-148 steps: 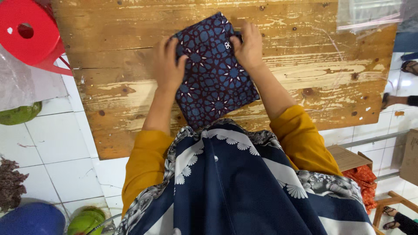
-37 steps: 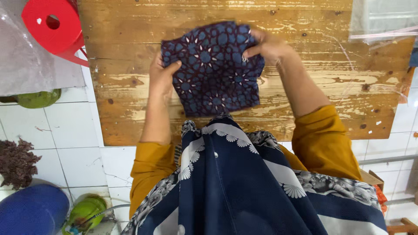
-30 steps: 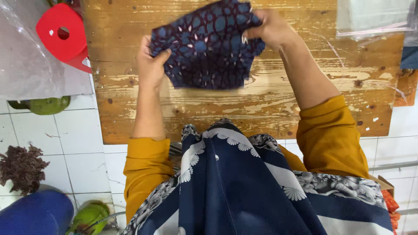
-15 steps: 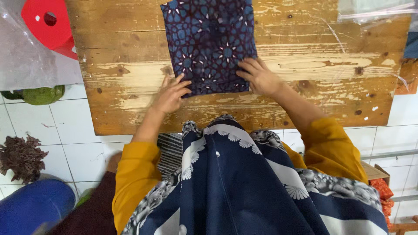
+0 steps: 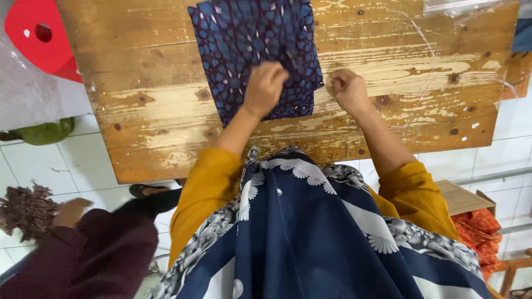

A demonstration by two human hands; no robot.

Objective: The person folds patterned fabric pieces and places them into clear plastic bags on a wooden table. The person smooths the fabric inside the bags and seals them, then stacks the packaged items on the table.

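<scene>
The folding looks nearly done — a judgement from how the cloth lies, a neat dark blue rectangle with a pale star print, flat at the upper middle of the frame on the worktop. The left hand rests curled on its lower edge; the right hand is fisted just beside its lower right corner, holding nothing visible. Smoothing would call for flat palms — the wood is rough, knotted, paint-flecked.
</scene>
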